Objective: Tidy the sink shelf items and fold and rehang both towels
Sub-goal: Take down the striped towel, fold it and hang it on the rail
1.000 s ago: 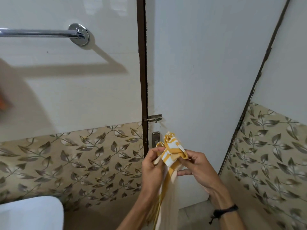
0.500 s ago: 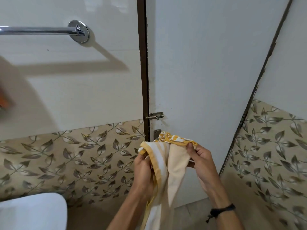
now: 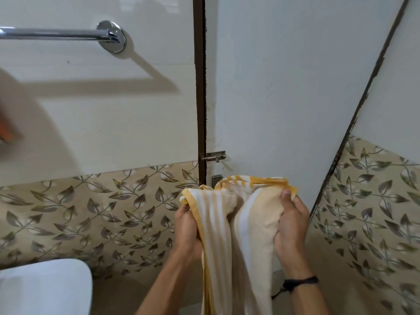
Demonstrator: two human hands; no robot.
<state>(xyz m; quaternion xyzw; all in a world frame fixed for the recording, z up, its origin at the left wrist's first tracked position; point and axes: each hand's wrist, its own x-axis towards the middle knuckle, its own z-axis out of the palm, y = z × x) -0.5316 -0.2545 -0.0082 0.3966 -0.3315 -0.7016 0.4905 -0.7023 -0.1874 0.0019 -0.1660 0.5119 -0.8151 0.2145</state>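
A yellow and white striped towel (image 3: 229,235) hangs down in front of me at the bottom centre. My left hand (image 3: 187,226) grips its top left corner, and my right hand (image 3: 292,221) grips the top right edge with the thumb pressed on the cloth. Between the hands the top edge sags in loose folds. A chrome towel bar (image 3: 56,34) is fixed to the wall at upper left, bare along its visible length. A blurred orange patch (image 3: 5,128) shows at the left edge; I cannot tell what it is.
A white door (image 3: 284,87) with a metal latch (image 3: 214,156) stands straight ahead behind the towel. Leaf-patterned tiles cover the lower walls on both sides. A white rounded fixture (image 3: 43,289) sits at bottom left.
My hands have moved apart, spreading the bunched towel top wider. The towel now hangs broader between them.
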